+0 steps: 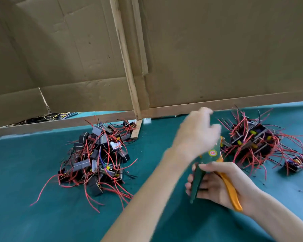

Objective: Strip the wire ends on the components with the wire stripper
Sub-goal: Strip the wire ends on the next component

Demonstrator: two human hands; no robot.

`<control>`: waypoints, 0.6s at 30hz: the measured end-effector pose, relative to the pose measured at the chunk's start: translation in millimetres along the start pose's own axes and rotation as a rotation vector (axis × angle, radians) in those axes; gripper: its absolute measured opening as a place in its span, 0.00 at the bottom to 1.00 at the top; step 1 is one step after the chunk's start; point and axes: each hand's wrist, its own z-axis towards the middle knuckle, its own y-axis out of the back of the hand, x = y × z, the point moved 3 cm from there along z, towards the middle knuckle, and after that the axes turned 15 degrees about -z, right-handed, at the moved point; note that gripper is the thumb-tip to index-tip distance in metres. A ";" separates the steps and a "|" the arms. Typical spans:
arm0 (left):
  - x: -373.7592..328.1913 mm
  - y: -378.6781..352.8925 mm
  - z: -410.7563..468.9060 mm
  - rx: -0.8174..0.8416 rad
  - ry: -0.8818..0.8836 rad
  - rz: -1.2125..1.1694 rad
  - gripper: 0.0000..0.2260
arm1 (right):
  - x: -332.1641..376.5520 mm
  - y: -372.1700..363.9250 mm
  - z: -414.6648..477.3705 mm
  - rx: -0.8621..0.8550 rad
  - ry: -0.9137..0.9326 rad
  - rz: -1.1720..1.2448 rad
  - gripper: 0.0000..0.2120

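The right hand (217, 182) sits low at the right of the desk (42, 215), fingers curled round the wire stripper (212, 154), green handle on the finger side, orange handle against the palm. The tool's head points up and away, toward the far pile. The left hand (198, 135) is stretched across above that head, between the two heaps, and it is all motion blur. I cannot tell whether its fingers are apart or closed on anything. To the left lies a pile of components (98, 158), black blocks tangled in red wires that trail over the teal cover. To the right is a second pile (252, 142), black parts with yellow spots and red leads fanning out, just beyond the stripper's tip. One lone component (294, 165) lies apart at its right edge. A cardboard wall (217, 49) and a wooden post (128, 67) stand behind.
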 end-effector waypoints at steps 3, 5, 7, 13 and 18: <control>44.4 68.2 -1.6 -0.063 0.097 0.256 0.14 | 0.2 0.6 0.4 0.009 0.000 -0.017 0.20; 79.2 102.1 -4.5 0.016 0.253 0.465 0.13 | 0.1 0.9 0.5 0.013 0.003 -0.028 0.19; 112.8 119.1 -9.3 0.179 0.420 0.712 0.15 | 0.3 2.6 0.4 0.010 0.010 -0.030 0.18; 161.5 127.1 -13.7 0.288 0.547 0.874 0.17 | 0.4 6.4 0.1 0.012 0.010 -0.035 0.16; 167.6 124.1 -13.7 0.225 0.450 0.864 0.11 | 0.1 5.7 -1.9 0.014 0.006 -0.040 0.15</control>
